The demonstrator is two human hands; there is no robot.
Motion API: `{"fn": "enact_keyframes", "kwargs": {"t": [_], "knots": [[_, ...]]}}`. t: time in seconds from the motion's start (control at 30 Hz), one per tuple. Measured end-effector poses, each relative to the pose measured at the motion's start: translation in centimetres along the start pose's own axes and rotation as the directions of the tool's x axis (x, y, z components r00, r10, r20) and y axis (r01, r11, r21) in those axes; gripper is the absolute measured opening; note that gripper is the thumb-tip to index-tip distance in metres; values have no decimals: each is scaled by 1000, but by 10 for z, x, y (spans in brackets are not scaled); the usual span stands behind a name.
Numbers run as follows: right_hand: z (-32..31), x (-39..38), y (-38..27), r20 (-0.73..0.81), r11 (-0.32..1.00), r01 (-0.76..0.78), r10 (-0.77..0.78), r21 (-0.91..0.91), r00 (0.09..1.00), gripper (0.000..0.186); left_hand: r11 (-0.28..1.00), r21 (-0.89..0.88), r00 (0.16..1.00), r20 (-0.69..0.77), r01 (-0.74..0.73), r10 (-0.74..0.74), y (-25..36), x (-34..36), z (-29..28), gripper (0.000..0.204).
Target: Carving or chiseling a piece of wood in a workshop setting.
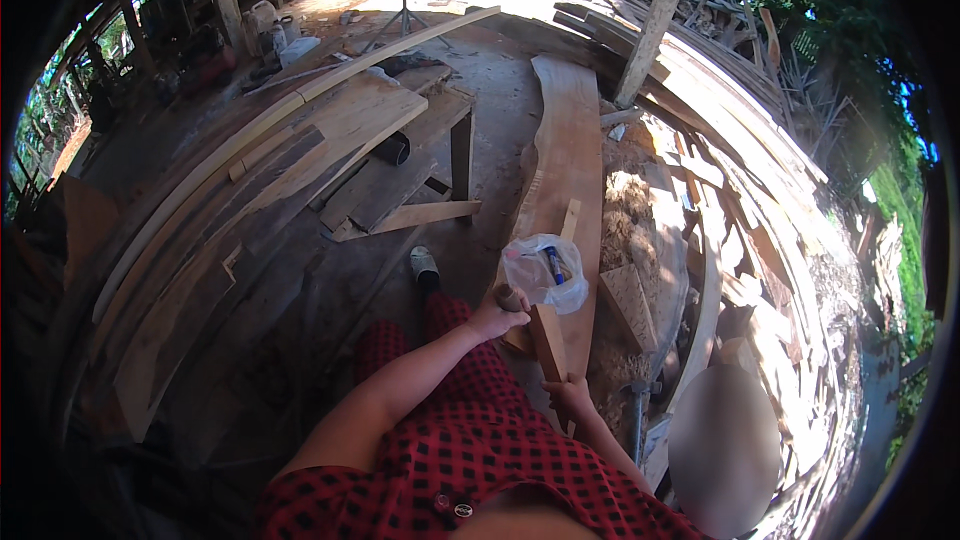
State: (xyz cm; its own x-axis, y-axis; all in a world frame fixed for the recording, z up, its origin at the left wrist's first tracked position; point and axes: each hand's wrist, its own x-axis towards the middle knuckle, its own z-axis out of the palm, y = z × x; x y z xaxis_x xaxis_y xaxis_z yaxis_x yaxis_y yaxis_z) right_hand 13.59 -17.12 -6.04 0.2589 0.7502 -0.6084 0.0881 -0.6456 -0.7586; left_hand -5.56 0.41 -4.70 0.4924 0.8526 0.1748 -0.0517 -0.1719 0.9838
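Note:
My left hand (pixel 498 316) is closed round a short brown rounded piece that looks like a wooden handle (pixel 508 297); the rest of it is hidden. My right hand (pixel 570 396) grips the near end of a narrow piece of wood (pixel 549 340), which slants over a long wide plank (pixel 570 140). Just beyond my hands, a clear plastic bag or tub (pixel 530 285) sits on the plank. Inside it lies a blue tube-shaped item (pixel 554 266), its kind too small to tell. A thin wooden strip (pixel 571 220) stands out behind the bag.
To the left lie long boards (pixel 350 115) and a low wooden frame (pixel 420 215). Piled planks and offcuts (pixel 740 130) run along the right, beside a wooden post (pixel 655 25). A metal clamp (pixel 640 410) is near my right forearm. A blurred oval covers the lower right.

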Motion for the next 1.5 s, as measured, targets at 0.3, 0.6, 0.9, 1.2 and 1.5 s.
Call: {"fn": "enact_keyframes", "kwargs": {"t": [0.3,0.6,0.9,1.2,1.5], "knots": [[-35,-57,-148,46,918,394,-392,-39,919,40,986,-19,973,166,168,-162,14,29,-1,20],[-50,-55,-183,180,630,453,-449,-631,875,53,993,93,975,203,70,-87,14,40,6,35],[-45,-51,-190,187,562,442,-453,-699,872,50,976,27,941,259,217,-216,39,38,4,28],[-37,-56,-193,91,664,697,-703,-270,705,47,983,31,938,295,179,-180,28,45,5,27],[-41,-67,-193,102,603,652,-693,-459,713,52,972,226,941,310,63,-134,19,45,9,22]]}}
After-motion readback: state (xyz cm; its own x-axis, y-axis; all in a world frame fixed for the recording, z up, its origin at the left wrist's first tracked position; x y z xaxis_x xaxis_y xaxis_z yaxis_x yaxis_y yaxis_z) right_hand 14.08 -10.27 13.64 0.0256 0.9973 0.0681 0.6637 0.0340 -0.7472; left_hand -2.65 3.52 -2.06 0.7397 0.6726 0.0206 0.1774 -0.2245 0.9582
